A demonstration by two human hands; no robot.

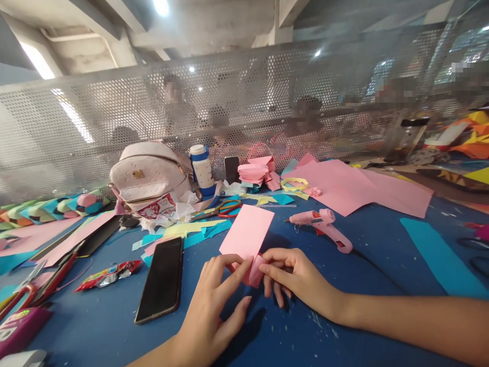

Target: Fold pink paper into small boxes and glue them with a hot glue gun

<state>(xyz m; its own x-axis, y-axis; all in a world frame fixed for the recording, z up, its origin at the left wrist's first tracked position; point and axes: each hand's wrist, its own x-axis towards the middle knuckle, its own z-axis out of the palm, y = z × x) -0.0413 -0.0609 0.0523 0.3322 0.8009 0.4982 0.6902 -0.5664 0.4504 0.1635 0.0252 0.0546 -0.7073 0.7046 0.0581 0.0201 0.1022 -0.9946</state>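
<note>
A pink paper piece (249, 232) with a folded lower end stands tilted above the blue table, between my hands. My left hand (217, 300) touches the fold from the left with its fingers, the thumb held apart below. From the right, my right hand (292, 272) pinches the folded end between thumb and forefinger, its other fingers curled underneath. Just beyond my right hand lies a pink glue gun (323, 225) with a black cord. A black phone (160, 280) rests to the left of my left hand.
Behind stand a pale backpack (148, 173), a white and blue bottle (202, 171) and a perforated metal screen (244, 97), with people beyond it. Large pink sheets (355, 186) lie at the back right. Scissors (57, 275) and a snack wrapper (109, 274) are at left.
</note>
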